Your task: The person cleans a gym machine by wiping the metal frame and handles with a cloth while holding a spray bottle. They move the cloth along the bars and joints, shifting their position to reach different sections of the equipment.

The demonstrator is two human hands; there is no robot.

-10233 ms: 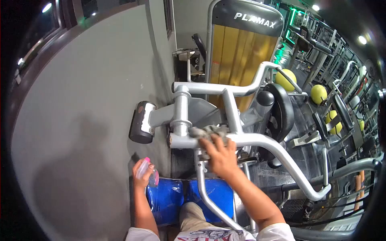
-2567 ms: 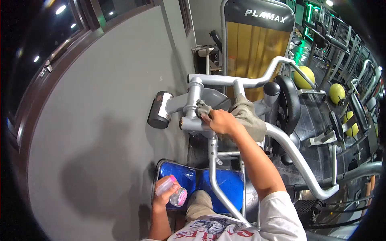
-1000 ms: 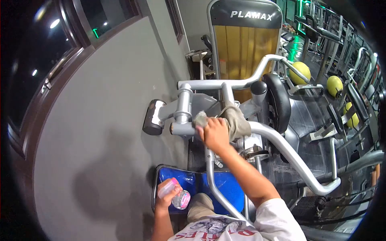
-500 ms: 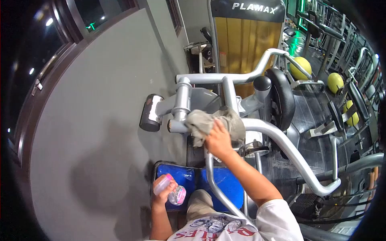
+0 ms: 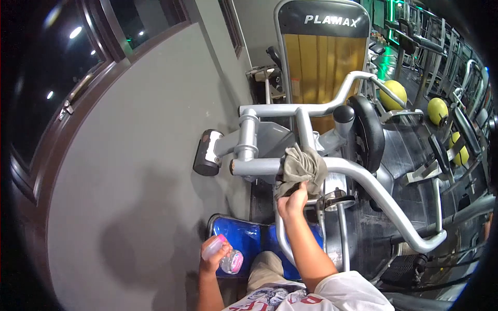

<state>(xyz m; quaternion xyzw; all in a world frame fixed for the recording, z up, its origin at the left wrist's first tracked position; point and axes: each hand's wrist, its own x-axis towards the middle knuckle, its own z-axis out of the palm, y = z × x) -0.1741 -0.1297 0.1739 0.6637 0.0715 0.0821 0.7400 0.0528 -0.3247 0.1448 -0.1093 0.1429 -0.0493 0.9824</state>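
Observation:
My right hand (image 5: 293,202) grips a crumpled grey-beige cloth (image 5: 302,168), which is wrapped over the silver tube (image 5: 257,167) of a gym machine where the tubes meet. Most of its fingers are hidden under the cloth. Lower left, my left hand (image 5: 213,255) is closed around a clear spray bottle (image 5: 231,262) with a pink top and a pink label, held above the blue pad (image 5: 236,234). The bottle touches nothing but the hand.
A curved silver handle (image 5: 381,199) extends to the right. Behind stands a weight-stack cover (image 5: 327,67) marked PLAMAX. A black pad (image 5: 369,133), yellow balls (image 5: 392,95) and more machines are on the right. A grey wall (image 5: 129,155) runs along the left.
My right hand and the cloth have moved right along the silver tube, uncovering its left end. My left hand still holds the bottle. The whole view has shifted slightly.

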